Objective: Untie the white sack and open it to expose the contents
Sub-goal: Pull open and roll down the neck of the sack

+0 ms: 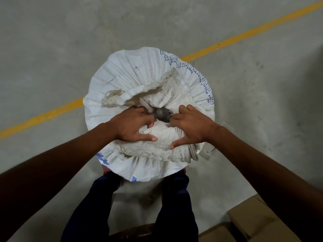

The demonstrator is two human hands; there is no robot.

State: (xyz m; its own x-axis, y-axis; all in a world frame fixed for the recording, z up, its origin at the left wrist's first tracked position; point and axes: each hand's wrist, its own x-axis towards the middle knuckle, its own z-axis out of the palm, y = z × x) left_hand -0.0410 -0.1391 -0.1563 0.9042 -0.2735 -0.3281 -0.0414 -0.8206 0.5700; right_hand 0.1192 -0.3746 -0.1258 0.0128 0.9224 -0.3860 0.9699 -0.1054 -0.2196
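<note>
Looking straight down at the white sack [139, 81], it stands upright on the concrete floor [52, 41] right in front of the person's legs, with a yellow line [43, 117] running behind it and some cardboard boxes [258, 219] off to the lower right. The tie looks already gone, since the mouth has a small gap in the middle where something dark grey [161, 114] shows through, though I can't tell what the stuff is. The left hand [132, 126] and right hand [192, 126] sit on opposite sides of that gap, each with fingers curled and pinched on the bunched fabric of the rim, thumbs stretched out flat on the near flap. So I'd say the step now is spreading the mouth wide. My two cents on doing it well: pull both sides apart evenly, outward and a bit down, so the pleats unfold instead of bunching up again. That woven plastic cloth is probably slippery and crinkly, so grab a decent fold rather than just the edge. Then roll the loose collar down over the outside so it holds itself open. Keep the sack braced against the legs while tugging, because a lopsided pull could tip it and spill whatever's inside.
</note>
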